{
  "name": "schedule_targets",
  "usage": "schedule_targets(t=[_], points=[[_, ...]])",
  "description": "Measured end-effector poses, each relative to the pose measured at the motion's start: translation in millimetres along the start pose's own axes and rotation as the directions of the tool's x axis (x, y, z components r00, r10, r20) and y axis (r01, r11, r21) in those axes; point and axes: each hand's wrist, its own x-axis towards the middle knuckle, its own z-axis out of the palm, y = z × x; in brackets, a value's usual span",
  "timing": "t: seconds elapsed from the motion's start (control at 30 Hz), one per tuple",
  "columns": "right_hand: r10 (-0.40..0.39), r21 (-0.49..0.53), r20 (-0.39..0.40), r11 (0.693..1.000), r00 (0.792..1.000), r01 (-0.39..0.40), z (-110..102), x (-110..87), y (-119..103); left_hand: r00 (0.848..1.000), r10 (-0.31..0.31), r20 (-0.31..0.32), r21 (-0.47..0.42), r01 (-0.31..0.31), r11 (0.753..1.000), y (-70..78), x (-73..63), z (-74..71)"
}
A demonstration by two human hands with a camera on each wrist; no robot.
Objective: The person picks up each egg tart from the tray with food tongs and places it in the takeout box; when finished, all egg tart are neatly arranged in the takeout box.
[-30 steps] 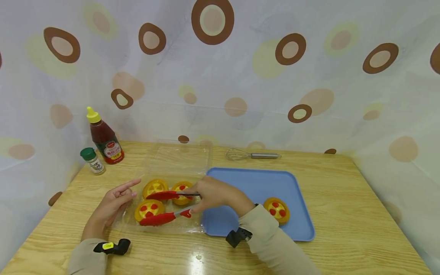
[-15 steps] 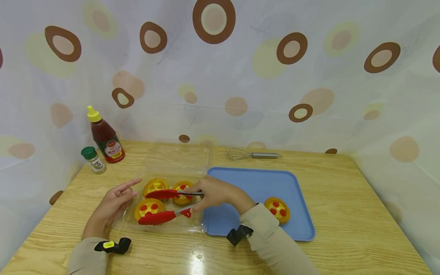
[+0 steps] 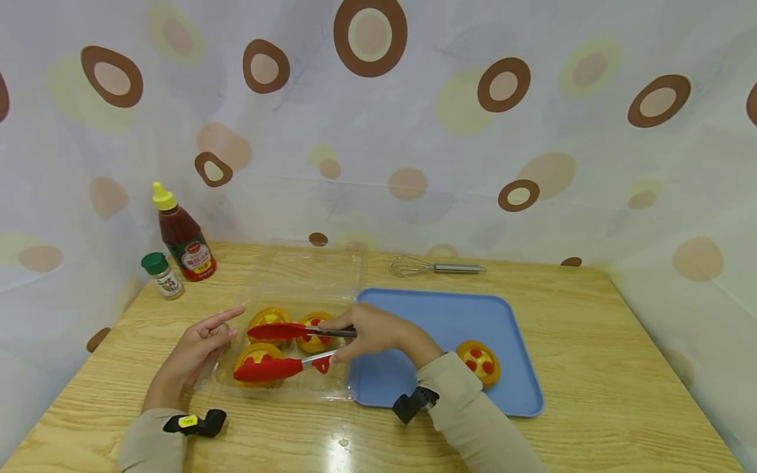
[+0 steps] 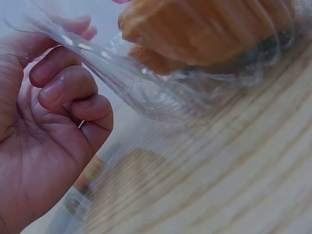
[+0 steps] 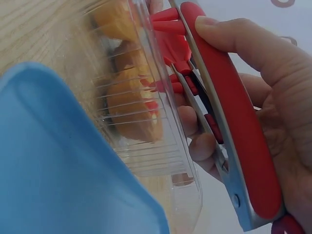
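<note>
My right hand grips a pair of tongs with red tips, its fingers and thumb round the two arms in the right wrist view. The tong arms are spread; one tip overlaps the front-left mini pizza tart, the other the back-left tart. A third tart lies to their right in the open clear plastic container. At the container's left wall, my left hand pinches the rim, index finger stretched out and the other fingers curled outside.
A blue tray touches the container's right side and bears another tart. Behind it lies a whisk. A ketchup bottle and a green-capped shaker stand at the back left. The container's clear lid lies folded back.
The tongs have shifted slightly left and away from me, with their tips now further over the two left tarts. The left hand stays at the container's rim.
</note>
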Motion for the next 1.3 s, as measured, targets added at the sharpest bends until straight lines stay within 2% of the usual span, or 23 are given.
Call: schedule_targets(t=[0.4, 0.6, 0.9, 1.13, 1.3], points=[[-0.038, 0.082, -0.046, 0.996, 0.998, 0.042, 2, -11.1, 6, 1.000, 0.009, 0.002, -0.006, -0.009, 1.000, -0.3, 0.1, 0.0], [-0.038, 0.078, -0.098, 0.996, 0.994, 0.046, 2, -21.6, 11, 1.000, 0.014, 0.001, -0.008, -0.014, 1.000, -0.2, -0.9, 0.1], [-0.003, 0.128, -0.183, 0.991, 0.983, 0.026, -4, -52.0, 18, 1.000, 0.021, 0.006, -0.039, -0.020, 0.999, 0.0, -1.6, 0.9], [-0.044, 0.070, -0.226, 0.996, 0.973, 0.062, -11, -77.9, 28, 0.999, 0.034, 0.018, -0.031, -0.034, 0.999, -0.4, -0.2, 0.5], [-0.042, 0.028, -0.255, 0.998, 0.966, 0.051, -18, -97.0, 31, 0.999, 0.035, 0.019, -0.029, -0.034, 0.999, -0.7, -0.3, 0.5]])
